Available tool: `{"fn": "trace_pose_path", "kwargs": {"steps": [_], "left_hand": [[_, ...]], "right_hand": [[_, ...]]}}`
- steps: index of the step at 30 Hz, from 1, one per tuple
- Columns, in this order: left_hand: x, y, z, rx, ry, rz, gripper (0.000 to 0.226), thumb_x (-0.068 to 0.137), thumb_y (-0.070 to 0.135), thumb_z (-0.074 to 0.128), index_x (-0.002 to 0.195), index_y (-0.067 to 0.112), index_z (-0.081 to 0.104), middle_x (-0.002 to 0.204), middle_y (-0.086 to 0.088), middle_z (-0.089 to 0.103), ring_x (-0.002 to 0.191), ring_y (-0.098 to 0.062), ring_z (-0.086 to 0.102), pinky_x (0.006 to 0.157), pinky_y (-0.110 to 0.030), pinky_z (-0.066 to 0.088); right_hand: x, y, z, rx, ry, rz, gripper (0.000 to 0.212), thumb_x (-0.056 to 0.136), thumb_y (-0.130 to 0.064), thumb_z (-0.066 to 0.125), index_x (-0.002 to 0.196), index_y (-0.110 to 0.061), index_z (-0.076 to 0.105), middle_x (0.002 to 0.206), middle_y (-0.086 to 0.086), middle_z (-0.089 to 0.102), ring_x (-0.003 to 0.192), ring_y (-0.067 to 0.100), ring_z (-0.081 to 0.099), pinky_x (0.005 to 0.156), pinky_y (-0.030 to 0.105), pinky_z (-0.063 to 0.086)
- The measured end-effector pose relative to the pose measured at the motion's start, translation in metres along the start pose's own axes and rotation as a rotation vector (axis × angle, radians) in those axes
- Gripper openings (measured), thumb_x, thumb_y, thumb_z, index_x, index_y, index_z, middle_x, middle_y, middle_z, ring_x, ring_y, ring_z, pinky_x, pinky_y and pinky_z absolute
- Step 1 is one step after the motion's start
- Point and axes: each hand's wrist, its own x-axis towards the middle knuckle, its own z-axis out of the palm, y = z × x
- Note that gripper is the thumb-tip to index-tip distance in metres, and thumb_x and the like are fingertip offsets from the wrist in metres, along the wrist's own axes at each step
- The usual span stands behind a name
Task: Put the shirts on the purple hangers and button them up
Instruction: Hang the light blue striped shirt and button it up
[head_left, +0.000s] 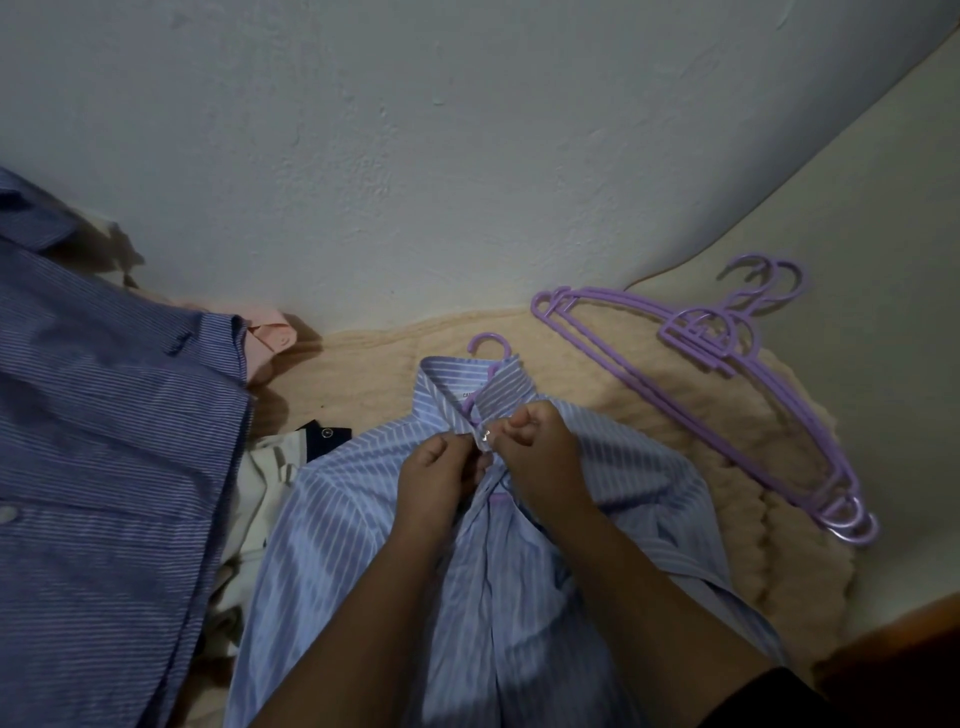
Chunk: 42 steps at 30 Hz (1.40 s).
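A light blue striped shirt (363, 519) lies face up on a beige blanket (727, 441), with a purple hanger inside it; the hanger's hook (488, 344) sticks out above the collar. My left hand (434, 475) pinches the left edge of the placket just below the collar. My right hand (535, 452) pinches the right edge, beside a small button (485, 435) between the two hands. Both hands meet at the top of the shirt front.
A stack of spare purple hangers (717, 364) lies on the blanket to the right. A darker blue striped shirt (104, 441) covers the left side, with pink (270, 332), white and navy garments beside it. A pale wall stands behind.
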Motion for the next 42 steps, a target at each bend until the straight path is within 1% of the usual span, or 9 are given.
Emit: {"fn": "trace_pose_path", "kwargs": {"steps": [6,9,13,16,24,27,30,38,42], "left_hand": [[0.001,0.003,0.0,-0.003,-0.007,-0.022,0.011,0.088,0.016,0.066,0.081,0.007,0.067,0.064,-0.011,0.061,0.049,-0.015,0.048,0.044,-0.022,0.035],[0.002,0.004,0.001,-0.079,-0.024,-0.063,0.012,0.087,0.015,0.068,0.088,0.002,0.07,0.081,-0.017,0.069,0.068,-0.022,0.061,0.058,-0.026,0.049],[0.002,0.001,0.001,-0.119,-0.03,-0.068,0.012,0.089,0.01,0.064,0.086,0.0,0.07,0.085,-0.015,0.074,0.08,-0.02,0.068,0.072,-0.023,0.056],[0.001,0.0,-0.001,-0.085,-0.028,-0.065,0.015,0.087,0.012,0.067,0.09,-0.003,0.071,0.093,-0.023,0.072,0.086,-0.027,0.065,0.068,-0.023,0.054],[0.0,-0.001,0.0,-0.035,-0.015,-0.051,0.018,0.082,0.017,0.073,0.082,-0.001,0.072,0.092,-0.033,0.066,0.074,-0.028,0.057,0.058,-0.026,0.045],[-0.001,0.0,0.001,-0.001,-0.005,-0.054,0.015,0.082,0.019,0.074,0.075,0.006,0.073,0.081,-0.022,0.066,0.06,-0.021,0.052,0.046,-0.021,0.037],[-0.001,0.001,0.0,0.036,-0.011,-0.053,0.019,0.083,0.023,0.074,0.067,0.012,0.075,0.078,-0.021,0.064,0.057,-0.018,0.045,0.05,-0.023,0.03],[0.002,0.002,0.0,-0.041,-0.026,-0.096,0.02,0.088,0.02,0.068,0.091,0.001,0.071,0.083,-0.016,0.073,0.075,-0.017,0.069,0.067,-0.021,0.056],[-0.003,0.006,0.002,0.0,-0.042,-0.078,0.019,0.083,0.024,0.073,0.073,0.008,0.07,0.073,-0.014,0.07,0.065,-0.016,0.065,0.056,-0.02,0.05]], "right_hand": [[-0.007,0.001,-0.002,0.157,-0.079,0.009,0.042,0.072,0.01,0.072,0.08,-0.019,0.043,0.081,0.003,0.063,0.073,0.012,0.063,0.063,0.016,0.052],[-0.007,0.003,0.002,0.102,-0.011,-0.029,0.038,0.076,0.005,0.069,0.078,-0.021,0.041,0.081,0.006,0.063,0.076,0.017,0.063,0.069,0.026,0.053],[-0.005,0.003,0.004,0.022,0.071,-0.024,0.033,0.083,-0.005,0.065,0.074,-0.022,0.038,0.076,0.003,0.058,0.067,0.01,0.057,0.058,0.012,0.043],[-0.002,0.001,0.004,0.054,0.112,0.039,0.034,0.084,-0.003,0.062,0.072,-0.019,0.034,0.07,0.002,0.049,0.058,0.009,0.046,0.049,0.009,0.037],[0.005,-0.008,0.005,0.188,0.055,0.26,0.036,0.088,-0.001,0.056,0.071,-0.018,0.03,0.064,-0.002,0.036,0.049,0.009,0.034,0.036,0.01,0.031],[0.008,-0.009,0.003,0.156,0.025,0.302,0.034,0.088,-0.006,0.057,0.071,-0.02,0.03,0.063,-0.002,0.037,0.05,0.011,0.035,0.044,0.02,0.034],[0.009,-0.009,0.003,0.085,0.012,0.299,0.034,0.087,-0.008,0.056,0.072,-0.021,0.03,0.063,-0.001,0.038,0.051,0.013,0.036,0.048,0.026,0.032],[0.011,-0.015,-0.004,0.198,-0.122,0.31,0.03,0.083,-0.001,0.054,0.076,-0.018,0.032,0.073,0.012,0.05,0.056,0.016,0.044,0.051,0.029,0.038],[0.006,-0.013,-0.005,0.116,-0.122,0.218,0.032,0.082,-0.004,0.06,0.077,-0.019,0.032,0.07,0.007,0.047,0.056,0.013,0.045,0.045,0.019,0.04]]}}
